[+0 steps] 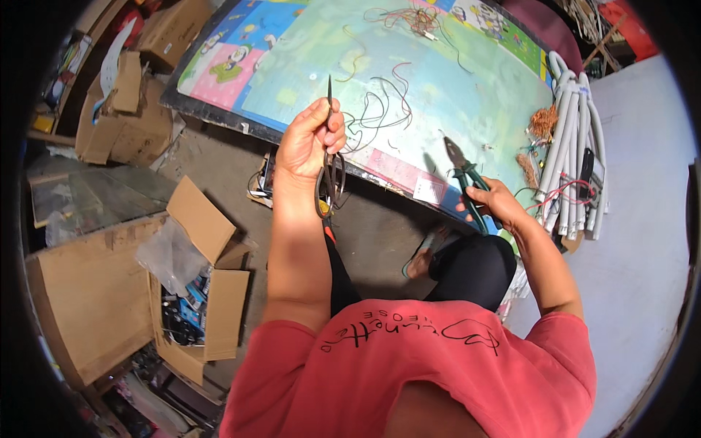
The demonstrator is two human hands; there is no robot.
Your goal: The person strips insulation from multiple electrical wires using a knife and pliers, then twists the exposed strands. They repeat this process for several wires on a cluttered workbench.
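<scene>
The table (292, 80) spreads before me, with pale grey tubes (569, 146) bundled at its right and a wire tangle (422, 22) toward its far edge. Near me, my right hand (498, 201) wraps the green-handled pliers (458, 159); my left hand (308, 144) pinches the scissors (329, 89), tip up, loops below.

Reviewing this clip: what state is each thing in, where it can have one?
Left hand: closed around scissors.
Scissors: blades together, tip pointing forward.
Right hand: gripping pliers.
Pliers: handles parted; jaw gap too small to tell.
Cardboard box: open, with things inside.
Far wires: tangled.
Pale tubes: bunched together.
</scene>
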